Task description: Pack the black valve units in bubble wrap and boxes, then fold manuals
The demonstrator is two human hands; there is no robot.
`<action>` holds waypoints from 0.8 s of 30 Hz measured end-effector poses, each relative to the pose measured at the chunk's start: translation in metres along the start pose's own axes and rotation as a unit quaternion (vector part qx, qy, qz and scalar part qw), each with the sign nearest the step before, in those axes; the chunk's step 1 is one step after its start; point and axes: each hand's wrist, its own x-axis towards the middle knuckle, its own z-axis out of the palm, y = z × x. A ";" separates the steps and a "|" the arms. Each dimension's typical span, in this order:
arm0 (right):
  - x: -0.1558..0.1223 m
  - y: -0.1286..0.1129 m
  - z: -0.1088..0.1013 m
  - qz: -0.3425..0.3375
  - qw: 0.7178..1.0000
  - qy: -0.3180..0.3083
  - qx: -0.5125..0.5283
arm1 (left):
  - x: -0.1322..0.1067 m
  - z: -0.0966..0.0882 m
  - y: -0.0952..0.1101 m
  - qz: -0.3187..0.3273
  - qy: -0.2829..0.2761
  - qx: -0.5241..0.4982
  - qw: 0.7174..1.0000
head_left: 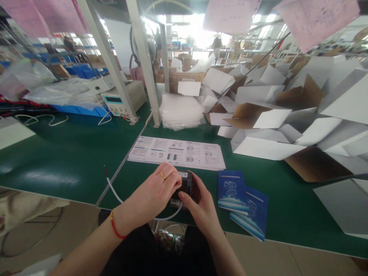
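A small black boxy device (187, 183) with a pale label on top is at the front edge of the green table, between my hands. My right hand (203, 205) grips its right side, thumb on the near face and fingers behind. Over the left part of the device, my left hand (161, 188) is closed with its fingers pinched together; what they pinch is hidden. A pale grey cable (169, 219) leaves the device's lower end, passes under my left wrist and ends in bare-looking coloured leads (105, 168) on the left.
Printed sheets (178, 152) lie just beyond the device. Two blue booklets (232, 191) overlap to the right. Folded white cartons (267, 145) crowd the right side. Foam bags (181, 111), a metal post (146, 61) and a bench power supply (120, 101) stand at the back.
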 end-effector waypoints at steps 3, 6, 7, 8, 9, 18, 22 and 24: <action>0.000 0.000 0.001 -0.004 1.000 0.000 0.003 | -0.002 0.000 -0.001 -0.003 -0.019 -0.006 1.000; 0.000 0.000 0.000 -0.004 1.000 0.000 0.005 | -0.001 0.000 -0.002 0.001 -0.024 0.000 1.000; 0.000 0.000 0.000 -0.003 1.000 -0.001 0.005 | -0.001 0.000 -0.002 0.004 -0.023 0.002 1.000; 0.000 -0.001 0.000 -0.002 1.000 0.000 0.005 | 0.000 0.000 -0.003 0.005 -0.022 0.003 1.000; 0.000 -0.001 0.000 -0.001 1.000 0.000 0.005 | 0.002 0.000 -0.003 0.006 -0.022 0.004 1.000; 0.001 0.000 -0.001 0.011 1.000 -0.004 0.014 | 0.009 -0.007 -0.009 -0.037 0.012 -0.122 0.992; 0.001 -0.001 -0.002 0.016 0.999 -0.024 0.026 | 0.005 0.002 -0.017 -0.124 0.041 -0.238 0.963; 0.000 -0.002 -0.003 0.020 0.999 -0.033 0.033 | 0.002 0.006 -0.019 -0.144 0.054 -0.265 0.952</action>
